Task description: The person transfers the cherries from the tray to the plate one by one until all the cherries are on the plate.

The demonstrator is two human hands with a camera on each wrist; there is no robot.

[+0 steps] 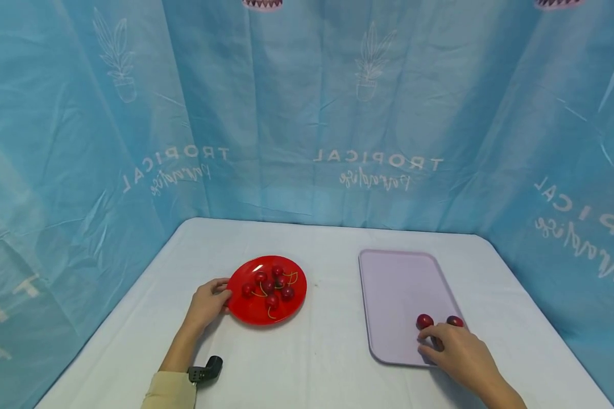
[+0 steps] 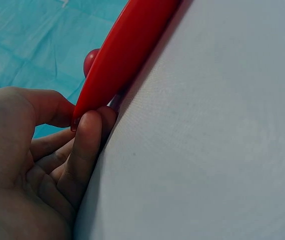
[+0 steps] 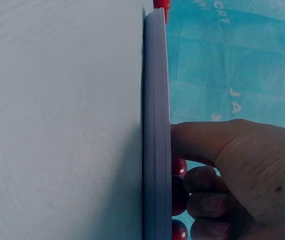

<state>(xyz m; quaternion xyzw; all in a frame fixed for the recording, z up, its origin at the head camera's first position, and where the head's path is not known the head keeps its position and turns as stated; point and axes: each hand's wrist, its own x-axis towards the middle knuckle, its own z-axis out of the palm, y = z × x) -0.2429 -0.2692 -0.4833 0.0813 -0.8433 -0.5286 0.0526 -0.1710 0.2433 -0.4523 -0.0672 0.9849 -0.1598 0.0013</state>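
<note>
On the left, a red plate (image 1: 240, 311) carries several cherries (image 1: 272, 300) with green stems. My left hand (image 1: 207, 301) pinches its near-left rim, thumb above and fingers below, as the left wrist view shows. At right lies a pale lilac tray (image 1: 394, 284). My right hand (image 1: 457, 352) is low over its near right corner, fingers curled about a dark cherry (image 3: 180, 195). Just beyond the fingers sit a red cherry (image 1: 424, 321) and another cherry (image 1: 455, 321) near the tray's right edge. The thumb reaches down close to the tray's rim in the right wrist view.
A white cloth covers the table (image 1: 332, 335), with bare cloth between plate and tray. A blue printed curtain (image 1: 286, 113) encloses the back and both sides. A black band with a small device (image 1: 207, 370) is on my left wrist beside the sleeve.
</note>
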